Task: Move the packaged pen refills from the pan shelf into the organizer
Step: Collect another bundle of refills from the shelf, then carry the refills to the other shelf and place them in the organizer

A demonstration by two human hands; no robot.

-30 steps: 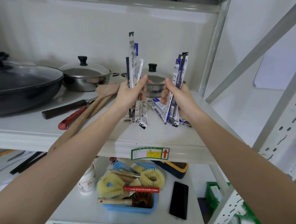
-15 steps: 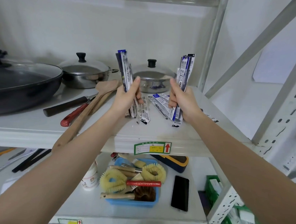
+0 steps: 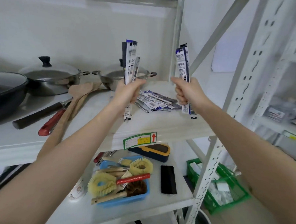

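My left hand (image 3: 127,92) grips an upright bundle of packaged pen refills (image 3: 130,63), long narrow white-and-blue sleeves. My right hand (image 3: 186,91) grips a second upright bundle of refill packs (image 3: 183,62). Both bundles are lifted above the white pan shelf (image 3: 160,124). Between and behind my hands, several more refill packs (image 3: 154,100) lie flat in a loose pile on that shelf. No organizer can be clearly told apart in this view.
Two lidded steel pots (image 3: 51,74) (image 3: 111,75), a dark pan (image 3: 6,90), wooden spatulas (image 3: 76,97) and knife handles (image 3: 52,122) fill the shelf's left. Below sit a blue tray of brushes (image 3: 139,195), a phone (image 3: 168,179) and green baskets (image 3: 225,194). Perforated rack posts (image 3: 209,166) stand right.
Both hands have lifted their refill bundles off the shelf and moved apart. The view has swung right, showing the loose pile and the neighbouring rack.
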